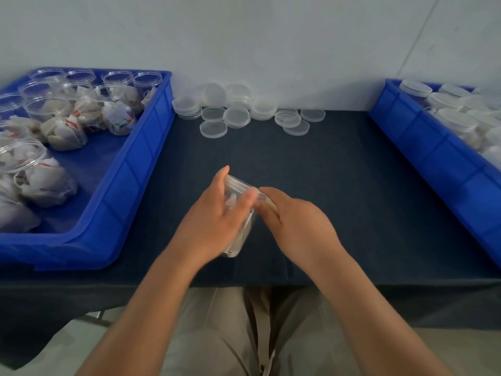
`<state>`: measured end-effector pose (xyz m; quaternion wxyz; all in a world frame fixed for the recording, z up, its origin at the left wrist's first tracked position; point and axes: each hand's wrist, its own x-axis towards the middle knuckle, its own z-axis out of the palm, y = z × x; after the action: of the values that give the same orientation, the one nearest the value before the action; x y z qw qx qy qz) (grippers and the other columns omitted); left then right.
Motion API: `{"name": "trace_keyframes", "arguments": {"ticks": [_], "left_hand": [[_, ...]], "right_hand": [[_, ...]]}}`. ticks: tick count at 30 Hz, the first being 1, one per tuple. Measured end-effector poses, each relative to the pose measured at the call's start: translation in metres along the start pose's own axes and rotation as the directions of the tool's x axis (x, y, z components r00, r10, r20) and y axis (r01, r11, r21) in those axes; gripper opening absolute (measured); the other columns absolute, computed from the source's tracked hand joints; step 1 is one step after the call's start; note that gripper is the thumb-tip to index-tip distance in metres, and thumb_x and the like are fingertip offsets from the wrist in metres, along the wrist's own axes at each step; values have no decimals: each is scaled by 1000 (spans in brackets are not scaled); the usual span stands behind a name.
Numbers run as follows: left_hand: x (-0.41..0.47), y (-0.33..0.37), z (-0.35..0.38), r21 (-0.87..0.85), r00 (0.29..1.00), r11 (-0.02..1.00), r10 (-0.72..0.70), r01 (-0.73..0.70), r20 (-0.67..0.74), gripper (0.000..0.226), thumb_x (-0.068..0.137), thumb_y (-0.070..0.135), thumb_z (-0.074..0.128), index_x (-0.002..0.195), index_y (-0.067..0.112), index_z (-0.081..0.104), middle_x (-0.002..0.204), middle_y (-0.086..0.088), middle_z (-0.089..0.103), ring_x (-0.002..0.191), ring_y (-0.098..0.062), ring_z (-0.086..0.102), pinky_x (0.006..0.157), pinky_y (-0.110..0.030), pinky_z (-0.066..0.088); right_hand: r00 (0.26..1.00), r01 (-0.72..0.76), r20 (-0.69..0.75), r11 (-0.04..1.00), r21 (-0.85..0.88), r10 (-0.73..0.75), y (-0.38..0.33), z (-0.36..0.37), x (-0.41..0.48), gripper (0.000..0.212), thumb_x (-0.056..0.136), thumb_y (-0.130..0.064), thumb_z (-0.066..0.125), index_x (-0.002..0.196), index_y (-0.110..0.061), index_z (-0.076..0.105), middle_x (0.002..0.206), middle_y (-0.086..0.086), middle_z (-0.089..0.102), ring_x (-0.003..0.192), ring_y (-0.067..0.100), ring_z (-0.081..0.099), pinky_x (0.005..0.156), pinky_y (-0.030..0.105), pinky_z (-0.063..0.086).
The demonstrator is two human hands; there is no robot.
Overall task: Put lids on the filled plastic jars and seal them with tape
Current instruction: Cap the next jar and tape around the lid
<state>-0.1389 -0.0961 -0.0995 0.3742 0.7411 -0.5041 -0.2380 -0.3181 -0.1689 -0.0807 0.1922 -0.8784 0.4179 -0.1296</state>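
Left hand [217, 213] grips the clear, filled plastic jar [238, 213], tilted, lidded end pointing away; right hand [295, 223] pinches at its rim.

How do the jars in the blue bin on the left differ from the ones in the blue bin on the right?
The clear plastic jars in the left blue bin have open mouths with no lids; the clear plastic jars in the right blue bin are all capped. The left ones stand loosely, some tipped over; the right ones are packed close together. Both sets look filled with white packets.
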Motion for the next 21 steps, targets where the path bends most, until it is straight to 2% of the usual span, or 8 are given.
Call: {"name": "trace_keyframes", "arguments": {"ticks": [2,4,7,9,14,16,18,21], "left_hand": [[-5,6,12,40,992,999,-4,9,-123,102,68,103,40,153,52,20,128,25,51,110,1,57,75,-26,48],[-5,7,14,23,981,1000,5,-1,-191,95,68,99,45,150,54,27,126,23,57,110,-1,60,80,-32,53],[1,6,13,52,985,999,20,-11,-170,91,66,105,36,145,59,33,131,24,61,113,2,58,83,-34,54],[5,5,11,63,990,998,22,-13,-141,87,67,105,34,143,62,35,126,29,61,109,6,58,81,-32,52],[24,-6,-7,-98,993,994,-54,44,-107,63,82,89,38,136,58,48,104,49,60,100,25,56,84,-21,44],[31,-16,-18,-178,994,982,-77,62,-80,64,86,85,35,137,53,56,113,42,63,106,20,58,96,-26,47],[32,-28,-26,-337,998,940,-60,60,9,65,88,85,39,138,49,60,123,22,71,113,5,66,105,-37,50],[30,-37,-30,-552,978,825,0,118,208,81,80,93,51,139,40,63,125,-5,75,115,-22,73,96,-41,56]], "right_hand": [[1000,-9,-12,1000,-9,9,-2,2,-2,48,107,-60,26,147,-39,44,85,-11,64,72,7,61,63,32,56],[1000,-24,-4,998,66,24,3,4,-1,54,105,-67,30,151,-40,38,85,-13,65,71,6,63,61,28,55],[996,-79,41,988,131,74,16,0,1,73,93,-83,31,154,-43,29,83,-15,67,73,4,66,65,27,57],[994,-88,81,990,109,79,24,-5,2,80,86,-91,29,152,-45,32,88,-17,68,78,3,66,67,25,55],[994,-22,110,986,168,3,34,-10,1,58,95,-81,31,145,-53,38,82,-21,67,78,-2,66,63,23,52],[994,-32,110,983,179,12,38,-11,2,52,99,-76,34,146,-53,39,86,-15,69,80,1,66,72,27,58],[993,-43,116,982,184,22,41,-11,6,53,99,-74,36,148,-54,38,85,-14,67,78,3,66,72,26,56],[992,-1,121,986,168,-20,36,-4,12,54,98,-74,38,150,-61,31,74,-21,59,72,-2,62,60,21,45]]}}
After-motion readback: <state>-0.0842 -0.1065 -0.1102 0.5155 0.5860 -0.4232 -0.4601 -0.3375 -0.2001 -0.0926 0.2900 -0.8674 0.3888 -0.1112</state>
